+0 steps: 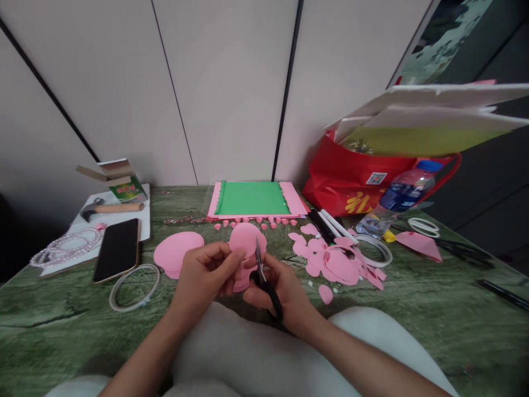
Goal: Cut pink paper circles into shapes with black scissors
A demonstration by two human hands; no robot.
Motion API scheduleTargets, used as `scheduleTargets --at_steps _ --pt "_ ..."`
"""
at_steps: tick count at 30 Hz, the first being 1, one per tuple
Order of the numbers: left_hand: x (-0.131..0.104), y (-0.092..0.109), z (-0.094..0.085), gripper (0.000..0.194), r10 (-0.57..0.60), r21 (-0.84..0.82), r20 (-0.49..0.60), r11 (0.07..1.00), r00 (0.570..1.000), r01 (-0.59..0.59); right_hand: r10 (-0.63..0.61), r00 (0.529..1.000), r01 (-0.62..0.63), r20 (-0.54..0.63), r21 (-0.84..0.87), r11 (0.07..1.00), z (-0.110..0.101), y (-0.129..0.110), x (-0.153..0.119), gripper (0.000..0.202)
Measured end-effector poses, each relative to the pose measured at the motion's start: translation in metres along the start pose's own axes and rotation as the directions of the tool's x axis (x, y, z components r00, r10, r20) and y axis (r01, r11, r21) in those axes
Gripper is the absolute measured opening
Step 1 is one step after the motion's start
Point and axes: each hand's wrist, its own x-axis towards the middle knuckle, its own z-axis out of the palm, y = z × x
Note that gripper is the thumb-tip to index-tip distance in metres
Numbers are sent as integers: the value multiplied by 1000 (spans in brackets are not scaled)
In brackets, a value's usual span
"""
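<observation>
My left hand (210,267) pinches a round pink paper piece (243,238) between thumb and fingers. In my right hand (285,292) are black-handled scissors (269,292), their blades pointing up at the right side of that paper. Partly hidden under both hands lies more pink paper (241,284). Left of my left hand rests a stack of pink paper circles (178,251). To the right of my right hand spreads a loose pile of pink paper cutouts (339,264). Behind my hands runs a row of small rolled pink paper bits (273,223).
A green sheet on pink paper (254,197) lies at the back. Left are a phone (118,249), tape roll (135,286), hammer (115,208), beads (66,247) and open box (126,187). Right stand a red bag (339,176) and water bottle (397,198), near pens (322,226) and another tape roll (382,251).
</observation>
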Motion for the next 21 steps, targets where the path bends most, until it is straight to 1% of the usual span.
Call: scheduleTargets --at_steps 6,11,14,16,19,21 --pt "0 -1 -2 25 5 -38 -19 999 1000 -6 37 999 -37 -23 -32 999 1 0 -1 45" --pt "1 -3 -2 23 16 -106 -61 994 998 -23 125 990 -127 -72 -16 992 5 -7 0 46" --pt "1 -3 -2 19 24 -148 -105 988 994 -40 191 977 -192 -91 2 981 8 -11 1 45" --pt "1 -1 -1 15 29 -171 -160 984 987 -57 212 973 -212 -93 11 977 8 -11 1 43" --pt "1 2 0 13 47 -174 -247 981 968 -92 159 984 -159 -74 7 987 7 -7 0 39" --pt "1 5 1 14 59 -137 -246 986 968 -95 111 992 -111 -61 -3 994 6 -4 0 37"
